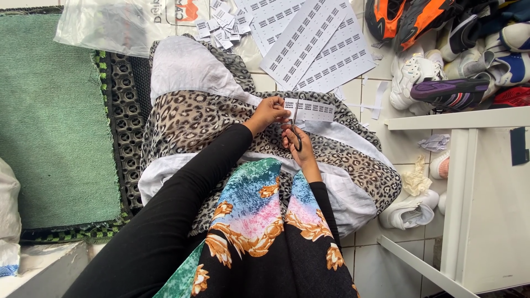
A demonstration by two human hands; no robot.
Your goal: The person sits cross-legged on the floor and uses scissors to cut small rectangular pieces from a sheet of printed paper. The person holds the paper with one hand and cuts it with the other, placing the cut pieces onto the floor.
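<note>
My left hand (269,113) pinches the left end of a narrow white paper strip of printed labels (312,110) over my lap. My right hand (298,147) grips a pair of dark-handled scissors (295,128) whose blades point up into the strip near its left end. Both arms wear black sleeves. My lap is covered by leopard-print and white cloth (210,118), with a colourful floral scarf (265,215) hanging below the hands.
Large printed label sheets (314,41) and a pile of small cut labels (221,25) lie on the tiled floor ahead. Sneakers (447,49) are heaped at top right above a white shelf (475,182). A green mat (49,116) lies left.
</note>
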